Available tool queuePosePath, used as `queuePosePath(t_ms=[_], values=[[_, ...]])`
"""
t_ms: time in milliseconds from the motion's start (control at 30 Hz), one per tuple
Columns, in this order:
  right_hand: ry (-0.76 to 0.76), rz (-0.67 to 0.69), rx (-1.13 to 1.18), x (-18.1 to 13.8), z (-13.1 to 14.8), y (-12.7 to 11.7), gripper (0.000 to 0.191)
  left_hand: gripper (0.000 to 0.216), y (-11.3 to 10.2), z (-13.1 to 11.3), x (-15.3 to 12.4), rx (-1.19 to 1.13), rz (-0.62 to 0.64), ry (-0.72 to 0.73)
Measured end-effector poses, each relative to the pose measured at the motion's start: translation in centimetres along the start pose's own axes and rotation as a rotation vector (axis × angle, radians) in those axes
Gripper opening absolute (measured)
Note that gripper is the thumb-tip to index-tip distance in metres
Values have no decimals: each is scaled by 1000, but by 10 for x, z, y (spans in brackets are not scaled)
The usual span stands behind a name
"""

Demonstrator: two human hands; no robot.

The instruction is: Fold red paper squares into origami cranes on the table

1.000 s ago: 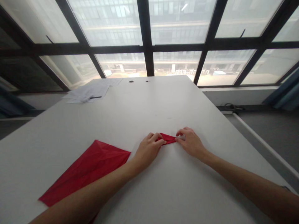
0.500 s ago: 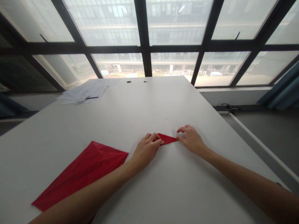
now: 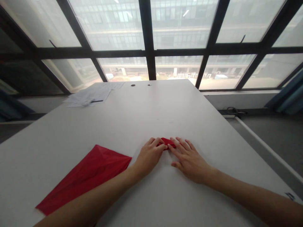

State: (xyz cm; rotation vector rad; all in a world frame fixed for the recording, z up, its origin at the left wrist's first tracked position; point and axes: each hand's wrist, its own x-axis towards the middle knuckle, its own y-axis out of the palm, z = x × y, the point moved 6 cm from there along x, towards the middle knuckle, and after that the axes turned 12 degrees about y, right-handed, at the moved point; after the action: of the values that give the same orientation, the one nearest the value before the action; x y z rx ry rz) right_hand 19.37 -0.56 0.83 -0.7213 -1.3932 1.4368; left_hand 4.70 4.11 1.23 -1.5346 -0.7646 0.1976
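A small folded piece of red paper lies flat on the white table, partly hidden by both hands. My left hand holds its left part down, with curled fingers and the thumb close together. Across its right end lie the fingertips of my right hand, palm down, fingers spread and the thumb out to the side. To the left is a larger creased red sheet with pointed corners. My left forearm passes over its lower edge.
White papers with a dark pen lie at the table's far left. Two small round spots are near the far edge. Beyond stand dark-framed windows. A cable lies on the right, off the table.
My right hand has moved left from the paper's pointed right tip. Its fingers have flattened and spread over the paper. My left hand stays in place on it.
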Motion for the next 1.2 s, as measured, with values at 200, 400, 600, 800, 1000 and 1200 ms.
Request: queuePosePath(t_ms=[200, 400, 600, 800, 1000, 1200], values=[[-8, 30, -124, 0, -11, 7, 66, 20, -1, -1, 0, -15, 15, 5], [-28, -24, -194, -4, -20, -3, 67, 17, 0, -2, 0, 19, 5, 10], [39, -87, -236, -13, -16, -12, 73, 15, -1, -4, 1, 38, 17, 10], [39, -94, -112, -5, -9, -15, 77, 18, -2, -4, 3, 30, 24, 18], [-65, 68, -47, 1, -10, 8, 74, 37, -8, -13, -8, 56, 143, 93], [-41, 69, -44, 0, -11, 9, 73, 50, -19, -23, -27, 239, 272, 52]])
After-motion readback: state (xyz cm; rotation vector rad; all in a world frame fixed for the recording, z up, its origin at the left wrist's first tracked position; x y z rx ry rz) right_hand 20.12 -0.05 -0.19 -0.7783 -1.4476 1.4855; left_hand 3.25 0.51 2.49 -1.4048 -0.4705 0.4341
